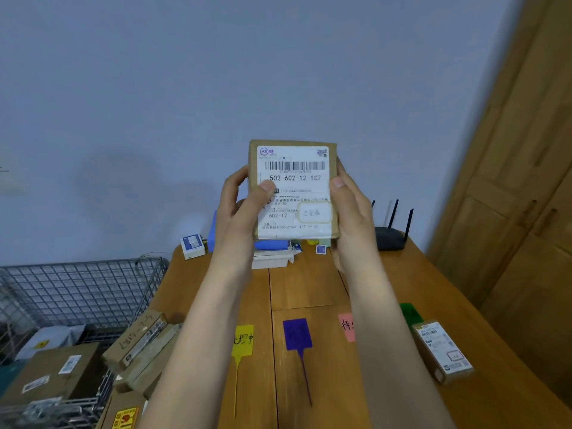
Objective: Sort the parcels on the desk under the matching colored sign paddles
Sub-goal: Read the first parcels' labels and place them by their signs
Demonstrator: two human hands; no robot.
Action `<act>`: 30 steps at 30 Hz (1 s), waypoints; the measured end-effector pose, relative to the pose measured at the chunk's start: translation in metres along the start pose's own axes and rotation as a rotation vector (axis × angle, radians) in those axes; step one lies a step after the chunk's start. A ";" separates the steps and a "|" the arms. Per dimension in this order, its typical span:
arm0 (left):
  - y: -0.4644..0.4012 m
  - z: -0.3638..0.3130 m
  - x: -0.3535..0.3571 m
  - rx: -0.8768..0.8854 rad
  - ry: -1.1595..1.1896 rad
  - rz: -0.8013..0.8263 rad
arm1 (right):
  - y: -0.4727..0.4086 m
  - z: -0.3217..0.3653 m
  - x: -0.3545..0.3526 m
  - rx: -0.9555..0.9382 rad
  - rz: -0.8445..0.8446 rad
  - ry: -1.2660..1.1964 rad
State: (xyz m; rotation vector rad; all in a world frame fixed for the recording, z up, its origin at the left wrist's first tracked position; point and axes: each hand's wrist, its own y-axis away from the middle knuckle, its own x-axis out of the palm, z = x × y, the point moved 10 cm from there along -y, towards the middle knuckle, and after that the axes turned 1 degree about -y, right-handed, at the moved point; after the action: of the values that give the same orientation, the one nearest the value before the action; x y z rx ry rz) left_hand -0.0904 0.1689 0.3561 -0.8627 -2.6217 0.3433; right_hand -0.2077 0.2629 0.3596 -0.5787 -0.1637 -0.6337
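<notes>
Both hands, left [244, 199] and right [348, 202], grip the parcel [292, 188] upright by its sides; I'd check the small sticker's colour before choosing a paddle [297, 334]

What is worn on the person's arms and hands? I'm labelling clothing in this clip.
Nothing shows on them: the left hand and right hand are bare, with no gloves, rings or watch in view. Both forearms are uncovered down to the picture's lower edge, so no sleeves are visible. Fingernails look short and unpainted.
</notes>
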 end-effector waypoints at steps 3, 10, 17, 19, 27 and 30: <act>-0.023 0.035 -0.012 -0.139 -0.066 -0.021 | -0.024 -0.039 -0.008 0.094 -0.029 0.101; -0.038 0.127 -0.051 -0.406 -0.141 -0.084 | -0.036 -0.139 -0.024 0.349 -0.041 0.230; 0.000 0.210 -0.089 -0.605 -0.221 -0.084 | 0.021 -0.221 -0.047 0.655 -0.054 0.298; 0.013 0.229 -0.093 -0.663 -0.231 -0.069 | 0.041 -0.240 -0.055 0.727 -0.079 0.303; 0.040 0.276 -0.077 -0.750 -0.240 0.042 | 0.090 -0.258 -0.097 0.851 -0.235 0.320; 0.045 0.289 -0.056 -0.765 -0.237 0.102 | 0.103 -0.253 -0.123 0.861 -0.311 0.343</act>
State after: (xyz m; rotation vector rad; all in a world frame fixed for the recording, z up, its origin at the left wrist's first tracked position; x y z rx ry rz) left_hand -0.1427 0.1368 0.0643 -1.2417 -2.9556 -0.6203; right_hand -0.2512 0.2529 0.0631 0.3952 -0.1863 -0.8735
